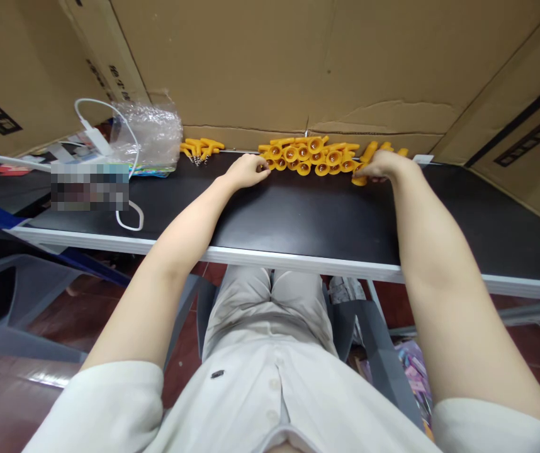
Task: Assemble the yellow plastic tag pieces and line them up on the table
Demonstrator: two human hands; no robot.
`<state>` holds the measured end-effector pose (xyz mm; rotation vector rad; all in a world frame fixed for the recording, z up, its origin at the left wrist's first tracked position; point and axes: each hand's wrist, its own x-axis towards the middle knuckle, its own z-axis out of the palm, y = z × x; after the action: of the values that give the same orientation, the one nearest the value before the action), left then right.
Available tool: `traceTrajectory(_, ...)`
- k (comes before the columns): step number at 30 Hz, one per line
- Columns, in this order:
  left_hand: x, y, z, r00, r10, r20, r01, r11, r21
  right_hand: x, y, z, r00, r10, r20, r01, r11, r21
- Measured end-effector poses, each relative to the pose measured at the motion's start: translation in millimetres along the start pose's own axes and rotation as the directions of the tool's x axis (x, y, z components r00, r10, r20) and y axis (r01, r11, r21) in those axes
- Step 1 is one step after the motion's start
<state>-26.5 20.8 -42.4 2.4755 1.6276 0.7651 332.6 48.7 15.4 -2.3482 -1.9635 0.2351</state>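
Note:
A stacked pile of yellow bell-shaped pieces (316, 146) lies along the back of the black tabletop, many with their round open ends facing me. At the pile's left end is my left hand (246, 171), its fingers curled in against the outermost yellow piece. My right hand (383, 166) is at the other end, thumb and fingers closed around a yellow bell-shaped piece (359, 178); part of the grip is hidden. Several more yellow pieces (371, 151) show behind that hand. Further left lie several yellow T-shaped handles with metal spirals (199, 150), like corkscrews.
Cardboard panels (260, 69) wall in the back and sides. Clear plastic wrap (150, 132), a white cable (131, 224) and a white plug (97, 139) lie at the left. A metal edge (298, 261) runs along the table front. A small white object (422, 159) sits back right.

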Motion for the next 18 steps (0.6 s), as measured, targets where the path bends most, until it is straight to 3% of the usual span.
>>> traceTrajectory(9,0.1,-1.1,-0.6,0.999,-0.044,-0.003,0.044,0.999,0.022,2.7,-10.9,9.1,0.999,-0.022,-0.03,0.021,1.0,-0.023)
traceTrajectory(15,-0.8,-19.6,-9.7,0.964,-0.258,-0.07,0.263,0.96,0.092,-11.6,-15.1,10.5,0.998,-0.012,-0.058,0.012,1.0,0.0)
traceTrajectory(18,-7.1,-33.7,-19.1,0.878,-0.447,-0.17,0.468,0.878,0.107,-21.7,-19.5,7.9,0.998,-0.02,-0.061,0.018,1.0,-0.021)
